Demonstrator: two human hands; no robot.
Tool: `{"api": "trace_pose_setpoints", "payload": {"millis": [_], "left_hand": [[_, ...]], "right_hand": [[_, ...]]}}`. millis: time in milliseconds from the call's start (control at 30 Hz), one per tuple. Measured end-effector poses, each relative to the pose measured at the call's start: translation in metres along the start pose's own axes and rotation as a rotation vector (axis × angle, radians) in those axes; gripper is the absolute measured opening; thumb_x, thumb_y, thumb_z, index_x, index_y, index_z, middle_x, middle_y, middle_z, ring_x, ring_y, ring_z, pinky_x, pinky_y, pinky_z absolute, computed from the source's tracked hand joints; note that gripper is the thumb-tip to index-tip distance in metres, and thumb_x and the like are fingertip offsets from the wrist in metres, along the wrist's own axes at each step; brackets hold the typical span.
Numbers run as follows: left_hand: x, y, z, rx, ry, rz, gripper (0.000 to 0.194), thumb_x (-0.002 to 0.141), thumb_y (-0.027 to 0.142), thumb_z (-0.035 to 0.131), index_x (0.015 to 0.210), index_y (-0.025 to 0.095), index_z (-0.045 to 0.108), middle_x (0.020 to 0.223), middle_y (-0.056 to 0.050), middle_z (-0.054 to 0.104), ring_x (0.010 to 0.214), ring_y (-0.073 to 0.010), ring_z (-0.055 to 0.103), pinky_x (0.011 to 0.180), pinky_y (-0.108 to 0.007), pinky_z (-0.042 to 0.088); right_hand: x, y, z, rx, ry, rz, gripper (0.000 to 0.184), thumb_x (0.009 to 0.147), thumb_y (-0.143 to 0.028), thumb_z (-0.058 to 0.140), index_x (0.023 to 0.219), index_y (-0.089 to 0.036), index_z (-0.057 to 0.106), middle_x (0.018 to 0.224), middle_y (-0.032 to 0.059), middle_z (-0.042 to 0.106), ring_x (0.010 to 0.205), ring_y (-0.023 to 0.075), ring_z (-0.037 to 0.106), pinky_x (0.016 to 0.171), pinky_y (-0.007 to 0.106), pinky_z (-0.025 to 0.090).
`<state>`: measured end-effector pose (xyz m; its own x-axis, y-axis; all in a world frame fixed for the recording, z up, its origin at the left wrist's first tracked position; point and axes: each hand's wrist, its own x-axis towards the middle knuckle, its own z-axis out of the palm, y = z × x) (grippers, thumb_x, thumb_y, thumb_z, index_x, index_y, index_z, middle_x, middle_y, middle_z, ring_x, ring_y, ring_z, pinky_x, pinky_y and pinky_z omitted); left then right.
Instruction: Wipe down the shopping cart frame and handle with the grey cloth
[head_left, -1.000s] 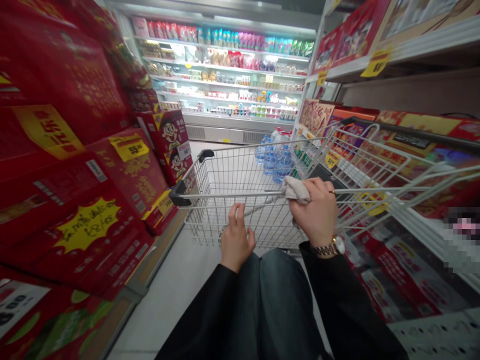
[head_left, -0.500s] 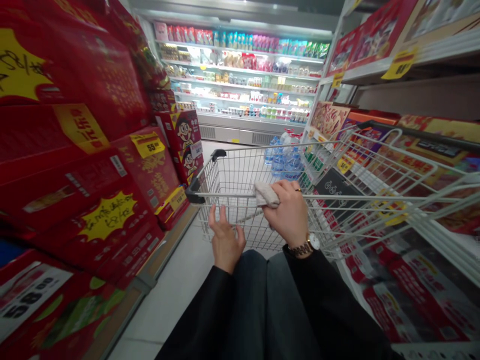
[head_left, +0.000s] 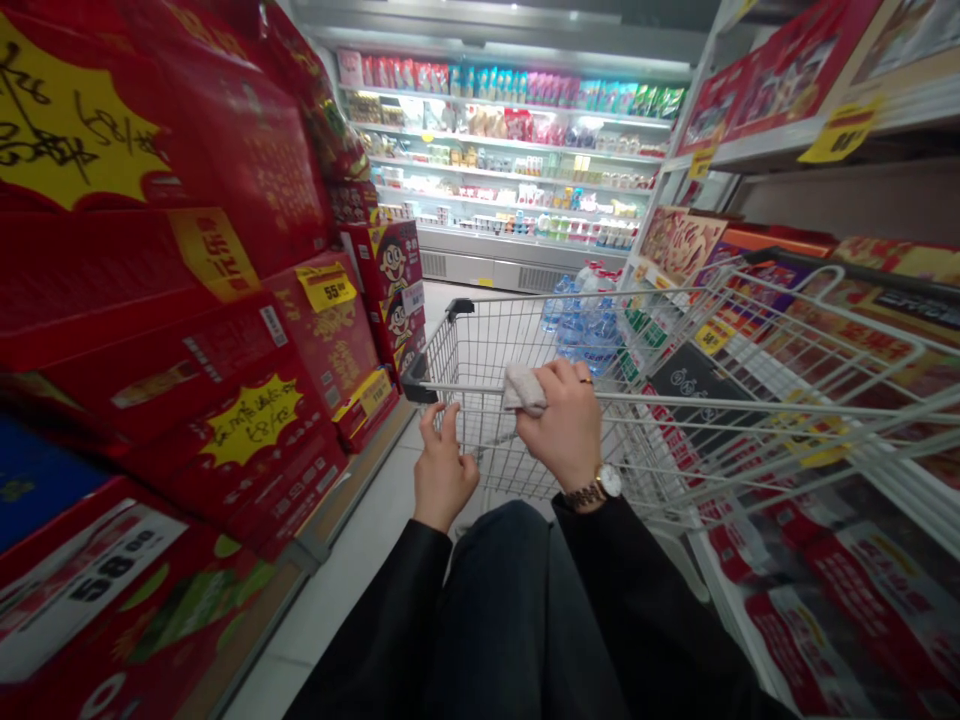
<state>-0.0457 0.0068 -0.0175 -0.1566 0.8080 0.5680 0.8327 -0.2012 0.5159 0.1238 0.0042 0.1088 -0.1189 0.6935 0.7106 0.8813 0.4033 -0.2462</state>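
Now, for your record, the contents of this moment:

Item: shopping cart (head_left: 480,435), wire, standing across your front, its near top rail (head_left: 675,402) running past both hands.

Item: cloth (head_left: 523,389), pale, bunched, laid over the near top rail.

Item: your right hand (head_left: 561,425), fingers closed on the cloth and pressing it to the rail; wristwatch (head_left: 609,480) at the cuff. Whether the fingertips meet beneath the rail cannot be told.

Item: your left hand (head_left: 444,478), empty, fingers upright and loosely curled, just below the rail beside the near black corner cap (head_left: 420,385). Contact with the wire cannot be told.

Change: your right hand and the cloth have shifted left along the rail, towards that corner cap. Your left hand has stayed low, near the same end.

Bearing, by judgement: the cloth now works a stretch nearer the corner; only a short length of rail separates it from the cap, and your left hand sits close to that path. The rail's cleanness cannot be told.

Surroundings: stacked red boxes (head_left: 165,350) to your left; stocked shelving (head_left: 795,138) to your right; bottled water (head_left: 574,325) on the floor beyond the cart; chilled display case (head_left: 480,268) behind it. Your knees (head_left: 499,560) are below the near side.
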Motion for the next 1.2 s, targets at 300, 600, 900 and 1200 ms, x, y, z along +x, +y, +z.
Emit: {"api": "trace_pose_setpoints", "payload": {"millis": [300, 600, 900, 1200], "left_hand": [[-0.002, -0.004, 0.004, 0.139, -0.013, -0.038, 0.065, 0.079, 0.013, 0.056, 0.143, 0.018, 0.042, 0.157, -0.02, 0.033, 0.096, -0.0269, 0.072, 0.07, -0.035, 0.058], [0.002, -0.01, -0.004, 0.222, -0.014, 0.039, 0.07, 0.08, 0.012, 0.055, 0.148, 0.022, 0.038, 0.153, -0.017, 0.041, 0.089, -0.0224, 0.07, 0.066, -0.032, 0.056], [0.001, -0.009, -0.002, 0.11, 0.017, 0.044, 0.069, 0.082, 0.011, 0.054, 0.149, 0.021, 0.038, 0.152, -0.016, 0.039, 0.102, -0.0239, 0.068, 0.072, -0.032, 0.058], [0.001, -0.008, 0.001, 0.115, 0.042, 0.055, 0.071, 0.081, 0.009, 0.054, 0.149, 0.021, 0.037, 0.151, -0.016, 0.039, 0.102, -0.0237, 0.068, 0.071, -0.033, 0.06]], "right_hand": [[0.019, -0.053, 0.04, 0.03, -0.146, -0.142, 0.016, 0.077, -0.019, 0.066, 0.093, -0.02, 0.064, 0.106, 0.009, 0.061, 0.106, 0.0273, 0.047, 0.076, 0.037, 0.046], [0.014, -0.035, 0.014, -0.076, -0.175, -0.102, 0.015, 0.079, -0.02, 0.065, 0.093, -0.021, 0.064, 0.103, 0.0091, 0.062, 0.103, 0.0288, 0.049, 0.068, 0.036, 0.045], [-0.004, 0.02, -0.033, -0.106, -0.112, 0.044, 0.016, 0.081, -0.02, 0.062, 0.094, -0.021, 0.07, 0.103, 0.0076, 0.065, 0.1, 0.0265, 0.049, 0.075, 0.036, 0.041], [-0.034, 0.081, -0.063, -0.248, 0.187, 0.175, 0.033, 0.081, -0.026, 0.062, 0.112, -0.021, 0.071, 0.11, 0.0107, 0.066, 0.1, 0.0305, 0.052, 0.086, 0.045, 0.044]]}}
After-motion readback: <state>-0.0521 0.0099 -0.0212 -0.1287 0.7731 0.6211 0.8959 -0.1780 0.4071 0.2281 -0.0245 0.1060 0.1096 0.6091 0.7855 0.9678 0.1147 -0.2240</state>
